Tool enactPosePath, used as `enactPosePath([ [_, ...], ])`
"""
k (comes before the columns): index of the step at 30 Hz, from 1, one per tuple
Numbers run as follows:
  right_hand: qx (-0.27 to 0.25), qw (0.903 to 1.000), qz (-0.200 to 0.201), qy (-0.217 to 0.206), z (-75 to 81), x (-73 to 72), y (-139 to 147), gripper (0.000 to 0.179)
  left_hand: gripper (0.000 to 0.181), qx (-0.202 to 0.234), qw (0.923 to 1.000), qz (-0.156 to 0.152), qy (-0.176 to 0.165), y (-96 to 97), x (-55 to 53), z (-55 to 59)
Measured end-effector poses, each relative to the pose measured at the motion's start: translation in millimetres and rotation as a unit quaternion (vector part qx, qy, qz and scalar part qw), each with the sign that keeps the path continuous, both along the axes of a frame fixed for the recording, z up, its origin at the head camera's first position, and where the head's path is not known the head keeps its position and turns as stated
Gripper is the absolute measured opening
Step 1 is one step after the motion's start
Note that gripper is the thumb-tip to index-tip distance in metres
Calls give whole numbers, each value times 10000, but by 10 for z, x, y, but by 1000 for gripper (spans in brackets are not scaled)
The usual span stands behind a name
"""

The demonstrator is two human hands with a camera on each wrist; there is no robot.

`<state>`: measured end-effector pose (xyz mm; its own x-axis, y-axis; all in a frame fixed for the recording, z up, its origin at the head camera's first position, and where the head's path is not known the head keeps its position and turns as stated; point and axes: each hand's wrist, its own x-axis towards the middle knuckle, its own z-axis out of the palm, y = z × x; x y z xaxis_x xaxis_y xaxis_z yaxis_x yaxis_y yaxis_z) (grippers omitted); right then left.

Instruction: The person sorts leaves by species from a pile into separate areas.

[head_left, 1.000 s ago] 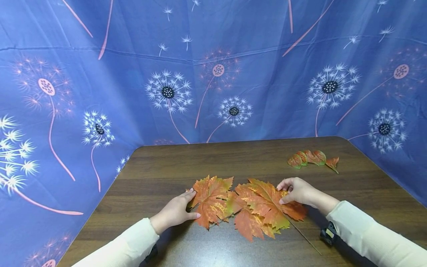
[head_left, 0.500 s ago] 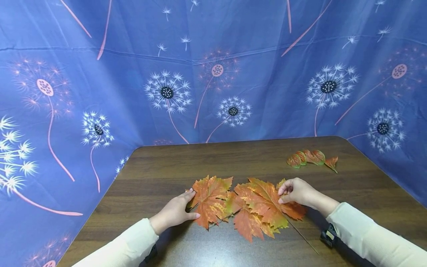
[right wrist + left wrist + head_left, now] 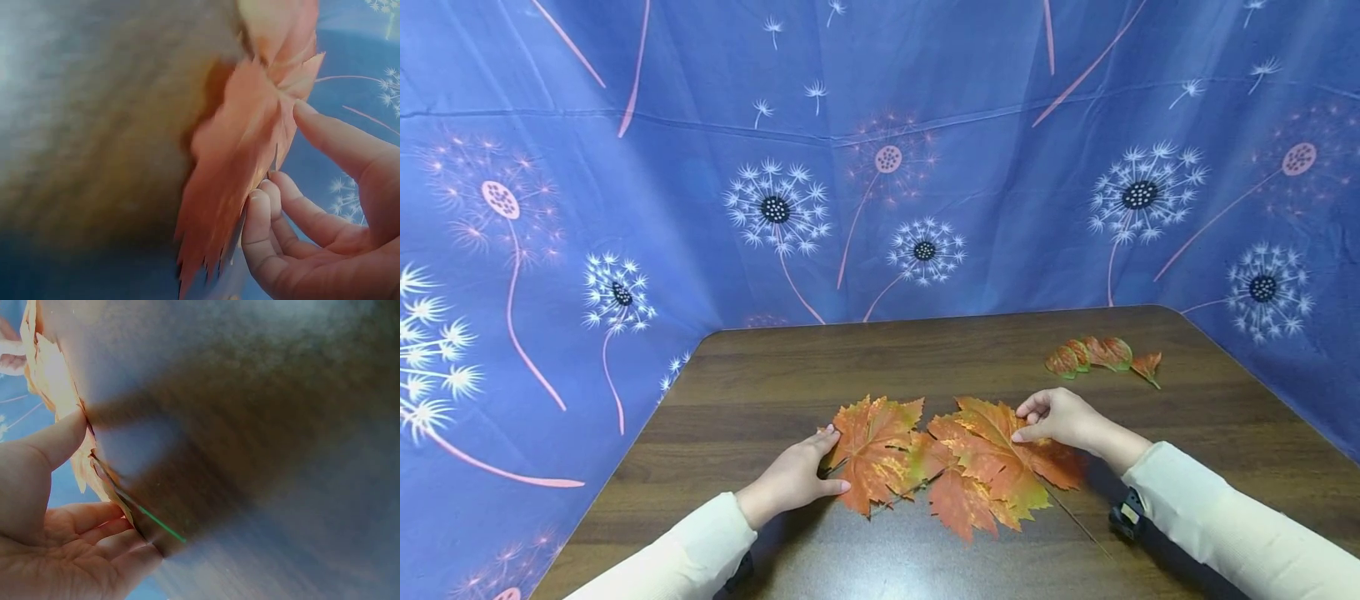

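Note:
Orange and yellow-green maple leaves on thin stems lie in a spread across the table. In the head view my left hand [image 3: 795,477] reaches to the left maple leaf [image 3: 876,443], thumb and straight fingers touching its edge. A green stem end [image 3: 164,526] sticks out beside the fingers in the left wrist view. My right hand [image 3: 1060,421] pinches a maple leaf at the right end of the spread; its toothed edge [image 3: 212,206] hangs down in the right wrist view. A large maple leaf [image 3: 992,450] overlaps others at the right, partly covering them. One long thin stem [image 3: 1078,523] runs toward the front right.
A smaller sprig of red-green leaves [image 3: 1093,356] lies at the back right of the brown wooden table [image 3: 850,358]. A blue dandelion-patterned cloth [image 3: 1022,192] hangs behind and beside the table.
My right hand has shifted slightly left and up, drawing the pinched leaf a little over the large one. My left hand has stayed where it was.

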<state>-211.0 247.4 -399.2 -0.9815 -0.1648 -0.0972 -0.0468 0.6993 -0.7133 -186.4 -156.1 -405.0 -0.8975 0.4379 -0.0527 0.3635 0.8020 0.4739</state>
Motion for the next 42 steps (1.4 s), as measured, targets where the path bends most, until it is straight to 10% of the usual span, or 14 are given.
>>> enactPosePath([
  [11,456,9989,-74,-28,14,-165,-167,68,80,-32,9999,-98,31,-22,-33,-29],
  [42,-459,9973,-90,-571,124,-175,-135,24,82,13,9997,-114,205,-22,-10,-27],
])
